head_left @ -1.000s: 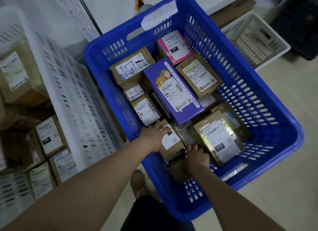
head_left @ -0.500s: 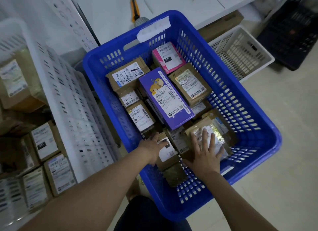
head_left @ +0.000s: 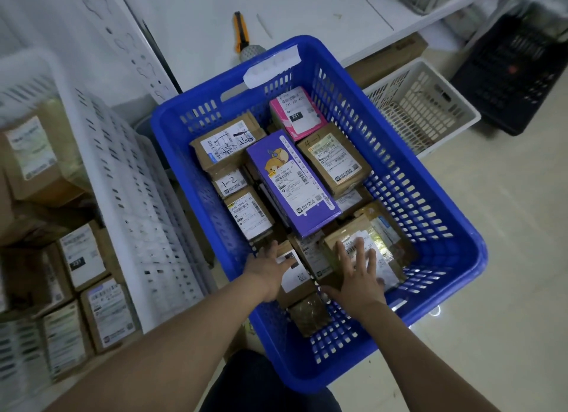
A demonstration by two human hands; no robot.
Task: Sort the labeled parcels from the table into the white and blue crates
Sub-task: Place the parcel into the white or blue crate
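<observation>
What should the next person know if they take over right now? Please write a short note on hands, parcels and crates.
Left hand: open, fingers rest on a small brown cardboard parcel in the blue plastic crate.
Right hand: open, spread flat on a tape-wrapped brown parcel beside it.
Done: purple box, pink parcel and several brown ones lie in the blue crate; the white plastic crate holds brown parcels too.
Left: cannot tell; the white table is only partly in view.

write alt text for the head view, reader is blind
Two hands reach into a blue crate of labelled parcels: the left hand rests on a small brown box, the right hand lies flat, fingers spread, on a taped brown parcel. A purple box and a pink parcel lie farther in; a white crate stands at left.
</observation>
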